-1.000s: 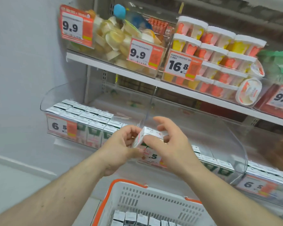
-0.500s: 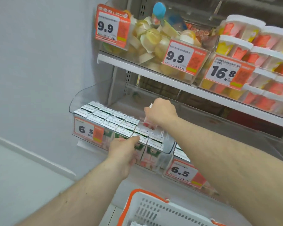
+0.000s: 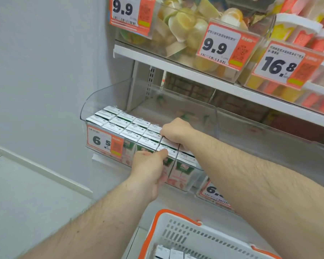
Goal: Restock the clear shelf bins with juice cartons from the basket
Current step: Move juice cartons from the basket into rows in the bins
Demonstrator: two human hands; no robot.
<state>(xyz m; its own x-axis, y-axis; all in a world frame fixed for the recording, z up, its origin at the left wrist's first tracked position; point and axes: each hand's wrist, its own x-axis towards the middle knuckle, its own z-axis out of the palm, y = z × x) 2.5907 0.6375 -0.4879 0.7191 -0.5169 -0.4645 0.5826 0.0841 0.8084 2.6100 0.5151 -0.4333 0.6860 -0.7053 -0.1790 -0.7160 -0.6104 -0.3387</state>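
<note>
While rows of juice cartons [image 3: 120,124] fill the clear bin [image 3: 94,103] at the left, the left hand [image 3: 150,165] grips the bin's near wall, thumb on a carton top. Just right and farther in, the right hand [image 3: 176,131] curls over a carton [image 3: 169,142] in the rows. Near right, the white basket [image 3: 204,238] holds more cartons [image 3: 168,253].

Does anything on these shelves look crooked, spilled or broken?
Nothing stands out. The juice cartons stand in tidy rows in the clear bin, and the price tags hang straight. No spills or damage show.
</note>
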